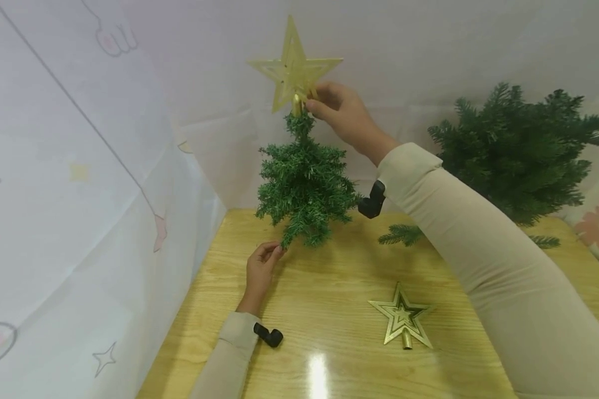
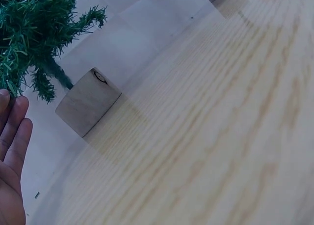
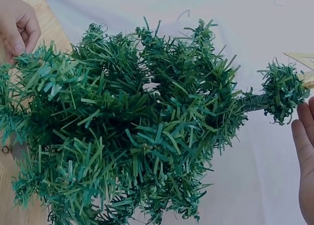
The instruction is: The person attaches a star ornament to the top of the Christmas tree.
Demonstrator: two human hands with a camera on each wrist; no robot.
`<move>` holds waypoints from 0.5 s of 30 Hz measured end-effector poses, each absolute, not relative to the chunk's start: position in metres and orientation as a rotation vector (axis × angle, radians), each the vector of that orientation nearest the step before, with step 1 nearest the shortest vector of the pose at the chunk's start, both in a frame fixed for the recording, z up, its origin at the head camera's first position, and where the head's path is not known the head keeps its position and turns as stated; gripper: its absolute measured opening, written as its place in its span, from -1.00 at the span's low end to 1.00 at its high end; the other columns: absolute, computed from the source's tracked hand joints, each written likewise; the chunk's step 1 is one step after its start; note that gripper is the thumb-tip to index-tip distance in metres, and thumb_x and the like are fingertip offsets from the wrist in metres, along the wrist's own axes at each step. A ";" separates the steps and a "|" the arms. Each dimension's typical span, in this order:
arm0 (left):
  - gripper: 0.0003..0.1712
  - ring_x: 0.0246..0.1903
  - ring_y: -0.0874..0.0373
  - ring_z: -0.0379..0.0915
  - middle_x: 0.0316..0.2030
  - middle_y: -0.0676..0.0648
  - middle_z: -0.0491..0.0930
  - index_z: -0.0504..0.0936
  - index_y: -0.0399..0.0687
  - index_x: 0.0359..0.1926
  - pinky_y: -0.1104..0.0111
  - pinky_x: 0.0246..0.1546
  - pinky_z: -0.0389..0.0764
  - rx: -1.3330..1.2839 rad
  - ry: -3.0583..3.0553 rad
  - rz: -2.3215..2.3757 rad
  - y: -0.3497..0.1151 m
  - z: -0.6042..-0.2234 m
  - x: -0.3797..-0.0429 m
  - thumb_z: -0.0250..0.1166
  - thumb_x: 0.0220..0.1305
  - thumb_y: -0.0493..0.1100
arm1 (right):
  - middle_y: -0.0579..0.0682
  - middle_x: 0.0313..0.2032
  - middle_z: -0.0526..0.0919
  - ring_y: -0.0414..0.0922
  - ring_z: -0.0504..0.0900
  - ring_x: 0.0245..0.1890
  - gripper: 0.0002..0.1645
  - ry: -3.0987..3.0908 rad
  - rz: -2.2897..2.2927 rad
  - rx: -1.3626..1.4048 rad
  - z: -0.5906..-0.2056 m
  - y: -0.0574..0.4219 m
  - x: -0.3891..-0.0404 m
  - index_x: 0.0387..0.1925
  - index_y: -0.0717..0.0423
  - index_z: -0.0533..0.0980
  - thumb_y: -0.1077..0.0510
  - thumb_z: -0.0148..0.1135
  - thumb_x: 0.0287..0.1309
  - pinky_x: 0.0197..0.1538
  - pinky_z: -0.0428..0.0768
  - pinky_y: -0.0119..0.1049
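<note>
The beige right sleeve (image 1: 499, 271) lies nearest the head camera, slanting above the bench (image 1: 324, 310). From my remote post I record the right hand (image 1: 346, 116), thumb and fingers pinching the gold star (image 1: 294, 66) low down, beside its socket (image 1: 297, 104). The star stands upright at the top of the green tree (image 1: 306, 183), its socket meeting the topmost tuft (image 1: 299, 124); how deep the tip sits inside, I cannot tell. The left hand (image 1: 261, 271) pinches a low branch tip (image 1: 286, 241) on the tree's left side. The wooden block (image 2: 88, 104) under the trunk (image 2: 61, 77) rests on the bench. A second gold star (image 1: 402, 316) lies apart, nearer the viewer.

Recommendations, in my judgement: grip close to the socket, since an outer point would likely twist the star. Press straight down along the stem; the narrow neck (image 3: 252, 103) below the tuft looks liable to bend. One branch tip offers little hold, so should the tree rock, I would move the left hand to the block. Square the star's face before release.
</note>
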State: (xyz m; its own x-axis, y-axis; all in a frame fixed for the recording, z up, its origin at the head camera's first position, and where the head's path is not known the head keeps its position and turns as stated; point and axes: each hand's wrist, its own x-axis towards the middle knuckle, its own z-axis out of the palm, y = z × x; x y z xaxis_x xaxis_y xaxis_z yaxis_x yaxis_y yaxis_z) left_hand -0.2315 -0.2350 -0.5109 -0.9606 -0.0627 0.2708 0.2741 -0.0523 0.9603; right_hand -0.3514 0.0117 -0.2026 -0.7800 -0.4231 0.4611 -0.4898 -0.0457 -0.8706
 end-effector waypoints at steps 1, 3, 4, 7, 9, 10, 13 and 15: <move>-0.74 -0.05 0.01 0.60 -0.10 -0.20 0.59 0.59 -0.32 0.01 0.25 0.10 0.57 -0.228 -1.987 -2.112 -0.236 -0.511 -0.231 0.22 0.38 -0.25 | 0.09 0.12 0.54 -0.09 0.49 0.19 -0.56 -2.134 1.980 1.027 -0.203 0.012 -0.351 0.19 0.19 0.44 0.15 0.22 0.34 0.23 0.47 -0.35; -0.72 -0.05 0.00 0.60 -0.10 -0.21 0.59 0.59 -0.30 0.01 0.24 0.09 0.57 -0.228 -1.976 -2.102 -0.237 -0.518 -0.234 0.24 0.38 -0.21 | 0.08 0.12 0.54 -0.09 0.49 0.19 -0.56 -2.142 1.967 1.026 -0.203 0.013 -0.350 0.19 0.18 0.44 0.14 0.22 0.34 0.23 0.47 -0.35; -0.72 -0.05 0.00 0.60 -0.10 -0.21 0.59 0.59 -0.28 0.01 0.24 0.09 0.57 -0.229 -1.970 -2.098 -0.238 -0.521 -0.236 0.24 0.37 -0.19 | 0.06 0.12 0.54 -0.09 0.49 0.18 -0.55 -2.151 1.960 1.017 -0.202 0.013 -0.350 0.19 0.17 0.44 0.13 0.23 0.33 0.23 0.47 -0.35; -0.70 -0.06 0.00 0.61 -0.11 -0.21 0.59 0.59 -0.27 0.01 0.24 0.08 0.58 -0.231 -1.937 -2.089 -0.239 -0.531 -0.241 0.25 0.36 -0.16 | 0.03 0.12 0.54 -0.12 0.49 0.18 -0.54 -2.175 1.917 0.999 -0.202 0.016 -0.349 0.19 0.15 0.44 0.09 0.24 0.33 0.23 0.46 -0.35; -0.70 -0.07 0.02 0.61 -0.12 -0.21 0.59 0.59 -0.30 0.01 0.24 0.08 0.58 -0.241 -1.913 -2.086 -0.239 -0.534 -0.243 0.24 0.37 -0.18 | 0.01 0.14 0.53 -0.13 0.49 0.17 -0.52 -2.197 1.864 0.970 -0.202 0.017 -0.349 0.21 0.14 0.43 0.07 0.24 0.33 0.24 0.45 -0.35; -0.70 -0.08 0.03 0.61 -0.12 -0.20 0.59 0.58 -0.32 0.01 0.24 0.07 0.58 -0.244 -1.903 -2.086 -0.238 -0.534 -0.243 0.24 0.37 -0.20 | 0.01 0.15 0.53 -0.14 0.49 0.17 -0.51 -2.199 1.849 0.952 -0.201 0.018 -0.349 0.22 0.13 0.42 0.07 0.23 0.33 0.24 0.45 -0.35; -0.71 -0.08 0.05 0.62 -0.11 -0.22 0.59 0.57 -0.38 0.02 0.24 0.07 0.58 -0.253 -1.892 -2.082 -0.239 -0.532 -0.243 0.22 0.38 -0.25 | 0.01 0.18 0.52 -0.15 0.48 0.18 -0.48 -2.200 1.793 0.882 -0.201 0.021 -0.349 0.27 0.12 0.39 0.05 0.21 0.35 0.25 0.43 -0.37; -0.72 -0.08 0.05 0.61 -0.10 -0.21 0.59 0.57 -0.38 0.02 0.24 0.08 0.58 -0.249 -1.884 -2.093 -0.241 -0.530 -0.242 0.21 0.39 -0.27 | 0.01 0.19 0.51 -0.17 0.47 0.20 -0.45 -2.187 1.786 0.831 -0.200 0.023 -0.348 0.30 0.10 0.37 0.04 0.19 0.36 0.26 0.42 -0.36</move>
